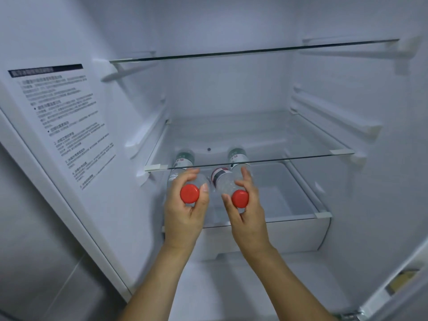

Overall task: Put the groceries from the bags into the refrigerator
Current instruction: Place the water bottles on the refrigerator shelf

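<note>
A view looking down into an open refrigerator (231,89), seen from the person's own head. On the far left, beyond the left hand, a printed instruction label (62,121) is stuck to the inner side wall.

The left hand (185,209) holds a clear water bottle (183,174) near its neck, fingers and thumb curled around it just behind the red cap (190,193), which faces the viewer. The bottle lies on its side, its far end pointing into the fridge under the middle glass shelf (254,135).

Just to the right, close beside it, the right hand (245,205) grips a second water bottle (222,181) the same way, fingers wrapped round the neck behind its own red cap (240,198). A label shows ahead of each hand through the shelf glass; whether a third bottle lies there cannot be told.

Below and beyond both hands sits a clear drawer (301,200). Above them, an upper glass shelf (254,50) carries nothing visible.

The task seems at an early stage: both bottles are entering the fridge but are not yet released, and no other groceries are visible inside. The bags are out of view, so how much remains cannot be told.
</note>
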A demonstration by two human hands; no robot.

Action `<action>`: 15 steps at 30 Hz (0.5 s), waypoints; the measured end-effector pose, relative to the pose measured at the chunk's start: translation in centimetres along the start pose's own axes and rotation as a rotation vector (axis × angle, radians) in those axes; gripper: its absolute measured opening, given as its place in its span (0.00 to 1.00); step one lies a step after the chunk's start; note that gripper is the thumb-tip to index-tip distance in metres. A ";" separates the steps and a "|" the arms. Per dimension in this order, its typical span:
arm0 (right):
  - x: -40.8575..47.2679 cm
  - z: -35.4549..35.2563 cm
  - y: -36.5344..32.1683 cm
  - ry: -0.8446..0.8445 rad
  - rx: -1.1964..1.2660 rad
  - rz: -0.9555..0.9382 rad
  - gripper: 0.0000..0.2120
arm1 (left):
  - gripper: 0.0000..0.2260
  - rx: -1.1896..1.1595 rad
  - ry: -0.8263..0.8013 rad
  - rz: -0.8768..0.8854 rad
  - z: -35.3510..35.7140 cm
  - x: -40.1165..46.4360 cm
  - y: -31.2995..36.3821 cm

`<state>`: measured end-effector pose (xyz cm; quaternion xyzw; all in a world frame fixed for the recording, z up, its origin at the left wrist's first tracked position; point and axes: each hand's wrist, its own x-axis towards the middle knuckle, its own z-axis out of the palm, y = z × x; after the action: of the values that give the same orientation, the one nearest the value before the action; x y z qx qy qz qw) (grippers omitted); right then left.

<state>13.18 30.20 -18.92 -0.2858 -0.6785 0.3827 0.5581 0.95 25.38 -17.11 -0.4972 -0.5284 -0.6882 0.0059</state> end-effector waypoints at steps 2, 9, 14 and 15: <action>0.2 -0.1 0.5 -0.075 -0.072 0.043 0.26 | 0.15 0.030 -0.038 -0.011 0.1 0.1 -0.2; 2.1 -0.2 3.2 -0.152 -0.464 -0.013 0.27 | 0.17 0.273 -0.215 0.178 0.6 -0.2 -3.2; 3.5 -0.2 5.2 -0.215 -0.788 0.016 0.31 | 0.21 0.426 -0.309 0.166 0.9 0.1 -4.8; 3.7 -0.2 5.2 -0.230 -0.783 0.031 0.30 | 0.21 0.500 -0.325 0.193 1.0 0.4 -5.1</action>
<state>12.38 36.12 -21.24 -0.4420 -0.8267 0.1332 0.3217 -1.26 28.55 -20.58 -0.6314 -0.6258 -0.4447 0.1088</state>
